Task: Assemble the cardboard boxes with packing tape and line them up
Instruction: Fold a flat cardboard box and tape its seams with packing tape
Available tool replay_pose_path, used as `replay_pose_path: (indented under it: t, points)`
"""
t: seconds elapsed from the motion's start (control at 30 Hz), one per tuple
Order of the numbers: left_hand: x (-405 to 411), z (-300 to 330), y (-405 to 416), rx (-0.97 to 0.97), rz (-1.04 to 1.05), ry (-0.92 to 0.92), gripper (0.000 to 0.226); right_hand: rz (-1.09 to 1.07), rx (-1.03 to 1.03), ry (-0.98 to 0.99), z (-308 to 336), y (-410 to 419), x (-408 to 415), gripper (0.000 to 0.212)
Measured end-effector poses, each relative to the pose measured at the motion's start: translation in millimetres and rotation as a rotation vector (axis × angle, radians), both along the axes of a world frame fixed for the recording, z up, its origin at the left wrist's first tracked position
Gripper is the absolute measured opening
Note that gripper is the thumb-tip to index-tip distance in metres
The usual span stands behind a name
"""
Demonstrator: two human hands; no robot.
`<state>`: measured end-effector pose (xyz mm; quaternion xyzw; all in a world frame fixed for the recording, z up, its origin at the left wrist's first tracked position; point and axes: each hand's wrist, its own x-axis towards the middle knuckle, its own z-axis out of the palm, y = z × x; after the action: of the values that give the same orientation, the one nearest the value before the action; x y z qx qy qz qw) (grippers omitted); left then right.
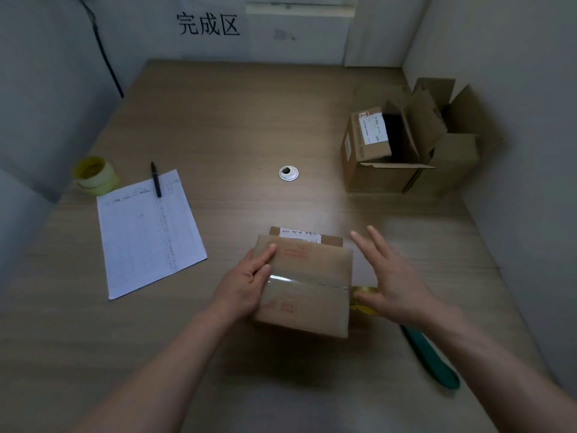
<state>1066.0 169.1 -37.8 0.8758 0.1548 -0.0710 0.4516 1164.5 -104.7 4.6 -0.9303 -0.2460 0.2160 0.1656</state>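
Far to the left of the left fingers, a roll of yellow tape stands at the table edge. Between it and those fingers lies a printed sheet with a black pen across its top corner. I think they are parked there so that the middle stays free for work.

The left hand lies on the left part of the cardboard box. Its fingers are straight and close together, pressing down on the flap, probably to keep the box from sliding. A shiny strip of clear tape runs from under these fingers across the seam to the right edge.

The right hand is just right of the box, with its fingers spread and holding nothing. Right under its thumb sits a second tape roll, mostly hidden. A green handle shows below the wrist. In my judgement the strip is already laid and needs cutting or smoothing.

Well beyond the right fingertips, open boxes stand in the corner.

The wooden table has a round cable hole ahead of both hands. Grey walls close it in, and the back one bears a sign.
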Motion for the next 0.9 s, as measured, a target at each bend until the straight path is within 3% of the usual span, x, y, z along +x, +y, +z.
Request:
replay_pose_path:
  t: [0.1,0.2,0.23,0.3,0.37,0.6,0.67,0.73,0.77,0.83,0.9]
  points:
    - [29.9,13.9,9.8,0.268,-0.202,0.063,0.046,0.112,0.087,0.050,0.6,11.8,-7.0,0.078]
    - [58.7,28.6,-2.7,0.623,-0.102,0.127,0.048,-0.162,0.117,0.019,-3.5,27.3,-30.5,0.060]
    - [62.2,32.5,-13.2,0.661,-0.032,0.116,0.049,-0.252,0.081,-0.011,-3.1,33.2,-39.5,0.059]
    - [56.4,31.5,-38.2,0.608,-0.036,0.056,0.049,-0.383,0.024,-0.037,-5.2,39.8,-55.4,0.061]
    - [39.4,20.5,-56.7,0.595,-0.240,0.061,0.050,-0.448,0.003,-0.056,-7.9,39.7,-65.2,0.058]
    - [36.3,7.7,-31.2,0.407,-0.494,-0.021,0.039,-0.437,0.113,-0.052,-13.0,39.2,-62.8,0.037]
    - [17.1,9.3,-29.1,0.283,-0.393,-0.206,0.031,-0.490,0.167,-0.015,-16.8,42.7,-59.4,0.037]
    - [-22.3,8.5,-41.8,0.207,-0.063,-0.452,0.029,-0.526,0.195,0.009,-19.5,47.9,-56.2,0.037]
    - [-44.3,7.3,-51.4,0.171,0.124,-0.489,0.024,-0.538,0.212,0.019,-20.1,50.9,-54.2,0.036]
    - [-80.5,4.1,-72.0,0.001,0.360,-0.325,0.021,-0.550,0.239,0.034,-19.5,57.6,-50.9,0.036]
    - [-92.0,-0.9,-88.2,-0.279,0.422,-0.084,0.027,-0.556,0.251,0.033,-19.8,61.9,-47.9,0.036]
